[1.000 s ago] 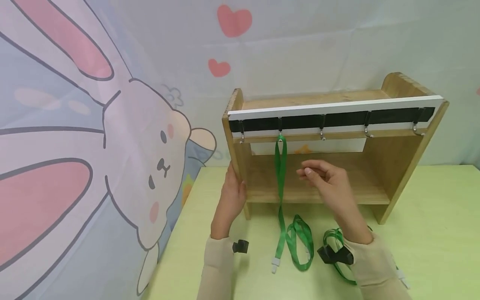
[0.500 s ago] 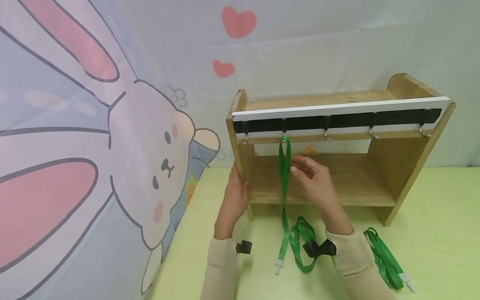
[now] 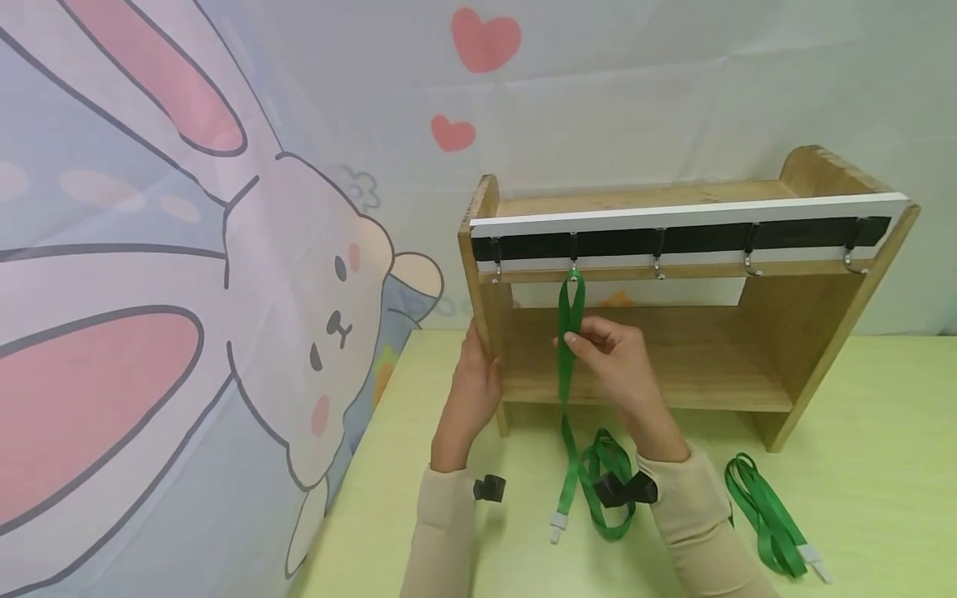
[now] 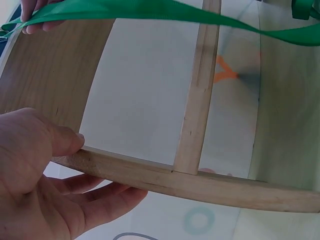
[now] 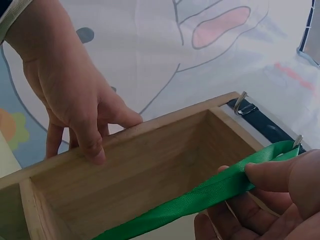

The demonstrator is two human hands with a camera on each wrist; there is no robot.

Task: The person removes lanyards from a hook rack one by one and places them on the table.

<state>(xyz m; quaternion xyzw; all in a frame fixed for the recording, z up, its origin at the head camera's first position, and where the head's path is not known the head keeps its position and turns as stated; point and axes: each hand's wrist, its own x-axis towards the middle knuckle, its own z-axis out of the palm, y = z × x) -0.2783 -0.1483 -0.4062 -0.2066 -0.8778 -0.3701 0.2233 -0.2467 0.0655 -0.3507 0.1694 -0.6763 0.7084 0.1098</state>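
Note:
A green lanyard [image 3: 566,378] hangs from the second hook [image 3: 574,272] from the left on a small wooden shelf [image 3: 703,357]. Its white clip end [image 3: 557,525] reaches down over the table. My right hand [image 3: 624,370] pinches the strap between thumb and fingers a little below the hook; the right wrist view shows the thumb [image 5: 270,175] lying on top of the green band. My left hand [image 3: 469,394] grips the shelf's left side panel, its thumb inside and its fingers outside the wooden edge [image 4: 125,167] in the left wrist view.
Below the shelf a coiled green lanyard [image 3: 613,519] lies on the pale table [image 3: 882,465], partly behind my right wrist's camera. Another folded lanyard [image 3: 773,523] lies to the right. Several bare hooks [image 3: 751,264] line the black strip. A cartoon-printed cloth [image 3: 299,249] stands behind.
My right hand has moved left to the hanging lanyard and now pinches its strap. My left hand keeps its grip on the side panel. The view has shifted slightly.

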